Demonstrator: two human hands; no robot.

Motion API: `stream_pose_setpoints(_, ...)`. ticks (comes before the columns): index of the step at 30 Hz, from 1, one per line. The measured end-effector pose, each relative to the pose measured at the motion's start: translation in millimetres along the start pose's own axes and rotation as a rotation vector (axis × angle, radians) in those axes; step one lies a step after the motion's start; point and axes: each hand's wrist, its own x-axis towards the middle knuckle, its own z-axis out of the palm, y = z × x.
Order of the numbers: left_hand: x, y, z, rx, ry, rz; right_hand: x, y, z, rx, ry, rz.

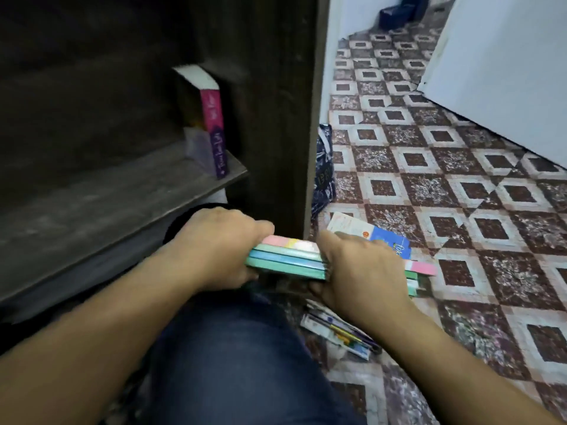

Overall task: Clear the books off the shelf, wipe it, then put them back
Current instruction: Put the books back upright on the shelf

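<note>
Left hand (pixel 219 245) and right hand (pixel 357 271) curl their fingers round the book stack (pixel 290 259)'s ends, near the shelf (pixel 122 194) edge; patterned floor (pixel 460 179) lies open right.

Upright pink-and-purple paperback book (pixel 214 124) on the dark wooden shelf (pixel 101 207); stacked pastel-edged thin books (pixel 288 259) lower right, above the patterned tiled floor (pixel 460 179).

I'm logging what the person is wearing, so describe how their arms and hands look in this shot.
Both forearms are bare, with no sleeve in view. The left hand and right hand show no gloves, rings or watch. Dark blue denim trousers cover the leg below.
</note>
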Motion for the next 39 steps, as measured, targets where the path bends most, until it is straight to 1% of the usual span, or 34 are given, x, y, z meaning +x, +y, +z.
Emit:
stream_pose_setpoints(3,-58.4,-40.1,-23.8,0.097,0.131,-0.178,38.4,-51.8,-23.9,0.142,0.140,-0.136)
stream_pose_setpoints(5,-96.3,-66.0,-34.2,0.136,0.214,-0.338,67.0,-90.2,-37.7,0.188,0.239,-0.210)
stream_pose_setpoints(8,-143.2,-104.8,-40.1,0.142,0.385,-0.582,113.2,-149.2,-49.5,0.226,0.404,-0.289)
stream_pose_setpoints(10,-153.8,-124.5,-28.7,0.116,0.521,-0.665,138.4,-174.6,-51.4,0.212,0.492,-0.304)
stream_pose_setpoints(12,-160.2,-143.8,-10.9,0.159,0.621,-0.749,161.7,-203.7,-43.4,0.241,0.552,-0.344)
stream_pose_setpoints(14,-158.8,-161.1,13.2,0.214,0.661,-0.828,178.9,-228.1,-28.7,0.282,0.572,-0.384)
stream_pose_setpoints(15,-156.2,-168.5,26.8,0.215,0.651,-0.857,185.1,-238.1,-16.3,0.282,0.576,-0.396)
stream_pose_setpoints(18,-145.0,-185.1,76.6,0.160,0.576,-0.856,186.5,-254.7,38.4,0.262,0.520,-0.438)
stream_pose_setpoints(20,-138.2,-188.6,110.2,0.121,0.538,-0.806,176.1,-257.4,73.4,0.250,0.397,-0.458)
stream_pose_setpoints(22,-134.5,-189.2,138.9,0.096,0.549,-0.790,168.3,-260.3,92.3,0.246,0.284,-0.477)
stream_pose_setpoints(24,-131.0,-192.3,154.4,0.067,0.567,-0.814,170.6,-262.4,96.7,0.233,0.221,-0.501)
stream_pose_setpoints(26,-126.6,-199.3,160.9,0.040,0.576,-0.813,176.0,-261.4,100.1,0.249,0.083,-0.518)
stream_pose_setpoints(28,-122.2,-207.4,164.7,-0.007,0.552,-0.797,180.8,-257.0,106.8,0.276,-0.112,-0.536)
stream_pose_setpoints(29,-120.3,-211.2,165.9,-0.026,0.536,-0.794,183.1,-254.3,111.1,0.291,-0.155,-0.542)
stream_pose_setpoints(31,-115.8,-217.6,167.8,-0.048,0.533,-0.801,187.5,-251.6,116.3,0.313,-0.144,-0.550)
stream_pose_setpoints(32,-113.0,-220.0,167.5,-0.054,0.545,-0.806,190.2,-252.1,117.6,0.321,-0.110,-0.538)
stream_pose_setpoints(35,-104.3,-222.2,165.6,-0.025,0.616,-0.837,192.4,-258.4,120.7,0.341,0.034,-0.440)
stream_pose_setpoints(36,-102.5,-221.5,166.6,-0.010,0.627,-0.844,192.9,-258.8,121.7,0.331,0.034,-0.416)
stream_pose_setpoints(37,-101.7,-220.5,168.7,-0.001,0.616,-0.843,193.2,-258.0,123.0,0.314,-0.005,-0.411)
stream_pose_setpoints(39,-102.7,-218.8,175.1,0.010,0.540,-0.818,193.9,-252.5,125.5,0.276,-0.176,-0.429)
